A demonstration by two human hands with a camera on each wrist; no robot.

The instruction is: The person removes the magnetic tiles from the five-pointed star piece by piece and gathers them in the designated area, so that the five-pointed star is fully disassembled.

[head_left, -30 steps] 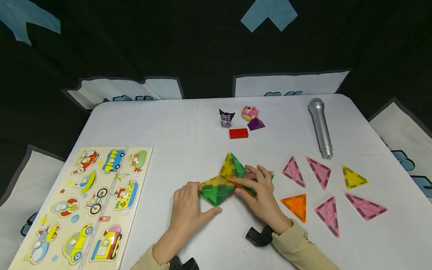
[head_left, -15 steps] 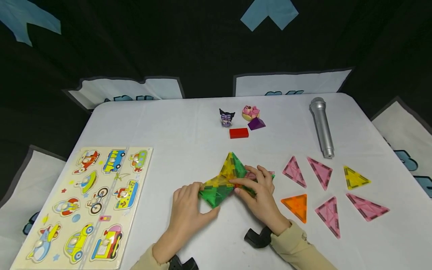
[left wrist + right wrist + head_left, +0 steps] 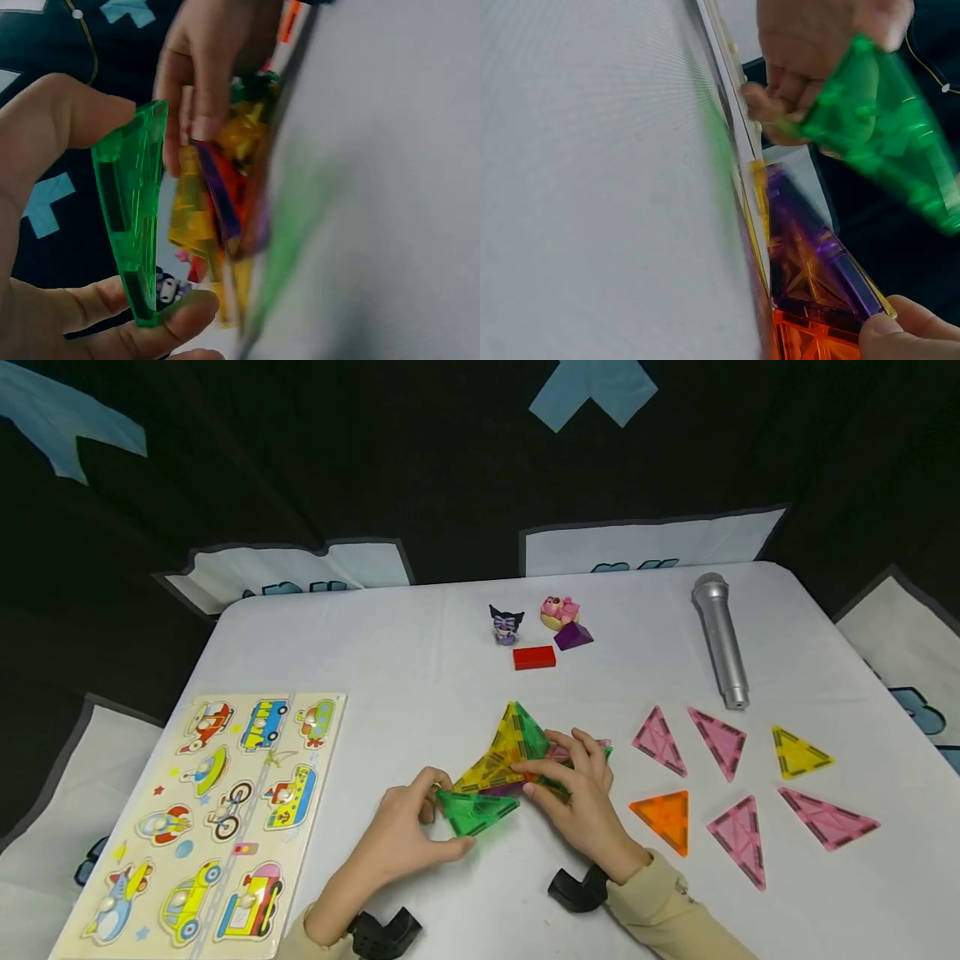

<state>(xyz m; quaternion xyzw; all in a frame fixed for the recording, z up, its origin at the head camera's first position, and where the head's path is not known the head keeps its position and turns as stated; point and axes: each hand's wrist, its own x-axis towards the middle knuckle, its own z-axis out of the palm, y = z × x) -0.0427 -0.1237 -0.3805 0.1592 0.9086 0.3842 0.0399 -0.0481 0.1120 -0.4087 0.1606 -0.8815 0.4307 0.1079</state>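
Observation:
My left hand (image 3: 401, 827) pinches a green triangular magnetic tile (image 3: 476, 812) between thumb and fingertips, lifted off the table in the left wrist view. It is apart from a magnetic tile model (image 3: 497, 756) of yellow, green, pink, orange and purple triangles, which stands just beyond it. On the model's right side, my right hand (image 3: 573, 793) holds it steady and covers part of it. The right wrist view shows the thumb and a finger pinching the edge of a purple triangle (image 3: 787, 232), with an orange tile (image 3: 814, 341) below.
Loose pink triangles (image 3: 658, 743), a yellow triangle (image 3: 798, 753) and an orange triangle (image 3: 663, 821) lie at the right. Behind them is a silver microphone (image 3: 722, 643). Small figurines (image 3: 506, 625) and a red block (image 3: 534, 657) stand at the back. A wooden vehicle puzzle (image 3: 337, 727) lies left.
The green tile has come away from the model's near left side, drawn toward the person by the left hand, baring a purple edge. The right hand stays on the model.

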